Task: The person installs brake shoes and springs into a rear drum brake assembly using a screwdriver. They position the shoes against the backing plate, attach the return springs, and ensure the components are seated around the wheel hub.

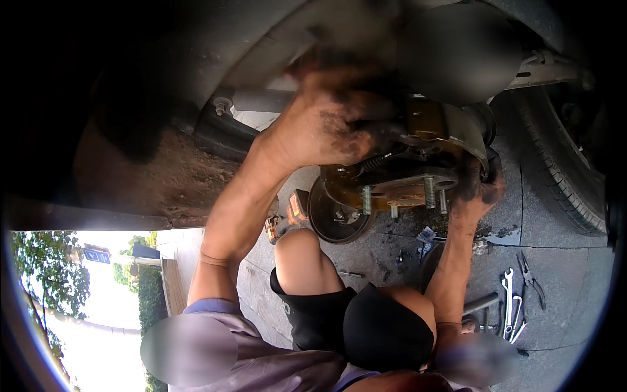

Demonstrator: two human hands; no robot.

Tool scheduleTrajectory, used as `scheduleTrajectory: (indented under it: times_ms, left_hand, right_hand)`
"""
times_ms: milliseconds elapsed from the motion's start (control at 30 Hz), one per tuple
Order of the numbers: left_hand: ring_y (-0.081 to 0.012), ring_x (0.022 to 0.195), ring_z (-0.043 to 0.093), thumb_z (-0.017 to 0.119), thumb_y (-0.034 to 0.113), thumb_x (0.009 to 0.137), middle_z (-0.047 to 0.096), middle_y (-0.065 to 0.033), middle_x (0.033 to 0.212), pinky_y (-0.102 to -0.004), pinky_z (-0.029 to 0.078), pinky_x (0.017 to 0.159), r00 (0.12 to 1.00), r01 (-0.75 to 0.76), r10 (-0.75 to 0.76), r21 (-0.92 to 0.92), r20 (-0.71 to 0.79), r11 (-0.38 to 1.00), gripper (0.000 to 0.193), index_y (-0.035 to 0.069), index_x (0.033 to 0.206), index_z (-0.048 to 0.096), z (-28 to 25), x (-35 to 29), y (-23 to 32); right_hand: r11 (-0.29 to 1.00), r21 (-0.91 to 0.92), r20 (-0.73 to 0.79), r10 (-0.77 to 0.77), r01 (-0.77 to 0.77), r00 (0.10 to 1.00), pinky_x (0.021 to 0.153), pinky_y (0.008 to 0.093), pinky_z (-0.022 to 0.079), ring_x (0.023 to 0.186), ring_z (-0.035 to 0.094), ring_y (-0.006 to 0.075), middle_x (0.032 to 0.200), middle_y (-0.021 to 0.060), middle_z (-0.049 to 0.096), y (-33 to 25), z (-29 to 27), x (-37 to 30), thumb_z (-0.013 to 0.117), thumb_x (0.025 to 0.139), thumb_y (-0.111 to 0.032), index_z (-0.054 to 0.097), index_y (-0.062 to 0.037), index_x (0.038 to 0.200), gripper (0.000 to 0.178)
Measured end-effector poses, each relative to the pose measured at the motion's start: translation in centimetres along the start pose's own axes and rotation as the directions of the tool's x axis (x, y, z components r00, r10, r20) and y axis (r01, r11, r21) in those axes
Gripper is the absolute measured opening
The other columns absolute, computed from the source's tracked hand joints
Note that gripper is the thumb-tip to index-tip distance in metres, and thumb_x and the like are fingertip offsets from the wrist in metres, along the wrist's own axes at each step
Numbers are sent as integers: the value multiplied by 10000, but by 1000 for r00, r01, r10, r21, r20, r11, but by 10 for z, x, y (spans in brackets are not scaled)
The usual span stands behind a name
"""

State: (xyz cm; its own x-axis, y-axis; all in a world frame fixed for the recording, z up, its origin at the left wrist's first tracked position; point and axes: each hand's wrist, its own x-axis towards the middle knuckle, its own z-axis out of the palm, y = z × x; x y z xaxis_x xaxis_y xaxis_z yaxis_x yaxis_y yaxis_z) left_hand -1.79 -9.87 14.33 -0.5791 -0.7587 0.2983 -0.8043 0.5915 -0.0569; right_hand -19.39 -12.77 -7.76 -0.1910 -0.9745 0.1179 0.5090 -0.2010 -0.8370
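In front of me, under the car's wheel arch, a wheel hub (pixel 408 186) with several threaded studs sits in a drum brake assembly. My left hand (pixel 333 127) reaches in from the left, dirty with grease. Its fingers curl among the dark brake parts above a small coil spring (pixel 382 160), and their tips are hidden. On the far side my right hand (pixel 482 186) grips the lower end of a curved brake shoe (pixel 471 130), fingers closed around its edge. The hub hides part of that grip.
A brake drum (pixel 339 225) lies on the paving beside an orange power tool (pixel 297 206). A tyre (pixel 568 163) is at the right. Pliers (pixel 533 281) and a wrench (pixel 508 300) lie on the ground below it. Rusty bodywork (pixel 150 173) hangs at left.
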Motion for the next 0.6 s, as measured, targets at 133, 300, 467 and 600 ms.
scheduleTrajectory:
  times_ms: [133, 300, 467, 600]
  left_hand:
    - [-339, 1063, 648, 784, 116, 649, 661, -218, 1144, -409, 511, 919, 996, 73, -64, -147, 65, 986, 350, 65, 994, 763, -5, 3, -2]
    - [-325, 1123, 577, 736, 227, 859, 661, -207, 1154, -427, 450, 954, 982, 134, -90, -276, 165, 952, 256, 56, 1049, 747, -12, 13, 8]
    - [-303, 1030, 624, 720, 130, 863, 698, -165, 1108, -388, 479, 916, 989, 123, -84, -366, 122, 923, 232, 16, 1065, 728, -11, 3, 3]
    - [-300, 1116, 632, 829, 120, 738, 697, -154, 1148, -373, 477, 970, 962, 269, -220, -440, 160, 857, 376, 20, 1086, 726, -8, -8, 14]
  right_hand:
    - [999, -48, 49, -12, 15, 999, 822, 300, 490, 911, 639, 172, 976, 107, 713, -1, 0, 8, 790, 835, -235, 689, 12, 1105, 380]
    - [996, -72, 43, -46, 49, 998, 829, 306, 491, 913, 643, 182, 980, 112, 714, -5, 2, 10, 776, 846, -233, 687, 18, 1096, 365]
    - [997, -41, 41, -63, 65, 997, 833, 306, 491, 917, 646, 179, 982, 116, 717, 6, -1, 11, 773, 854, -259, 688, 20, 1086, 373]
    - [996, -58, 56, -70, 73, 996, 825, 302, 494, 903, 651, 176, 970, 119, 719, 1, -1, 11, 771, 859, -250, 689, 18, 1078, 355]
